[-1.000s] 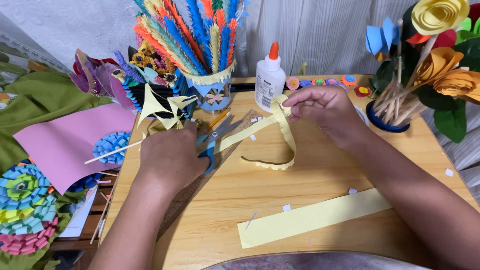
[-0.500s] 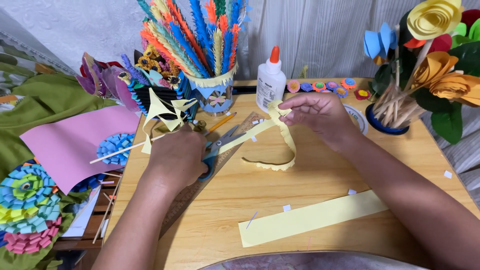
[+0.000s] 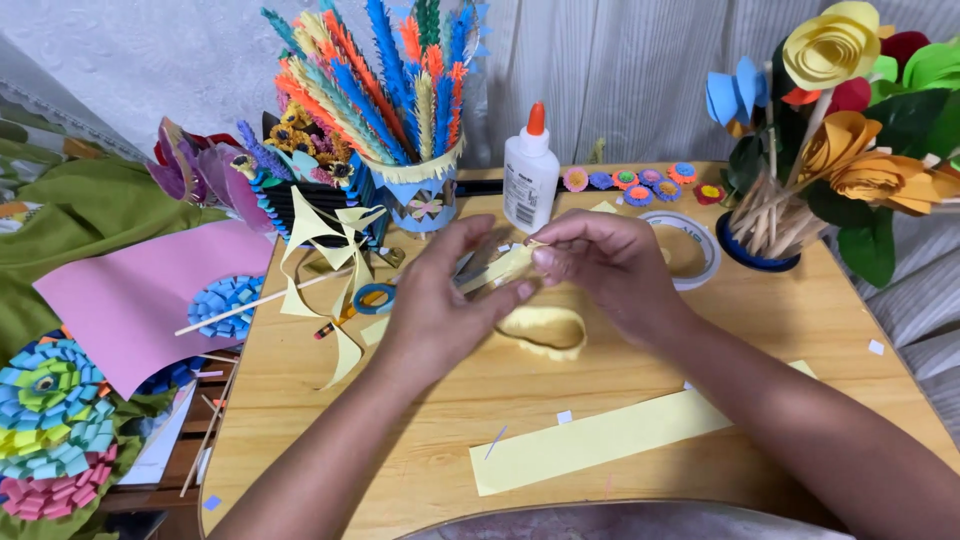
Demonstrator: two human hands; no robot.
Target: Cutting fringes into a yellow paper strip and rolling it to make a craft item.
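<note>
pale yellow paper, a narrow curling strip (image 3: pixel 545 330), is pinched between both hands over the middle of the light wooden table (image 3: pixel 800 330). the left hand (image 3: pixel 440 300) has its thumb and fingers closed on one end of the strip, and the right hand (image 3: pixel 600 265) has its fingertips closed on the same end from the other side; the rest droops in a loop that rests on the table just under the hands. blue-handled scissors (image 3: pixel 372 297) lie beside the left hand, partly hidden by it. a white glue bottle with an orange cap (image 3: pixel 530 175) stands near the far edge, and a long flat yellow paper strip (image 3: pixel 620 435) lies toward the near edge. the risk, as i judge it: the thin strip may tear or crease where both grips squeeze it, or the hanging loop could snag on the scissors and pull out of shape.
</note>
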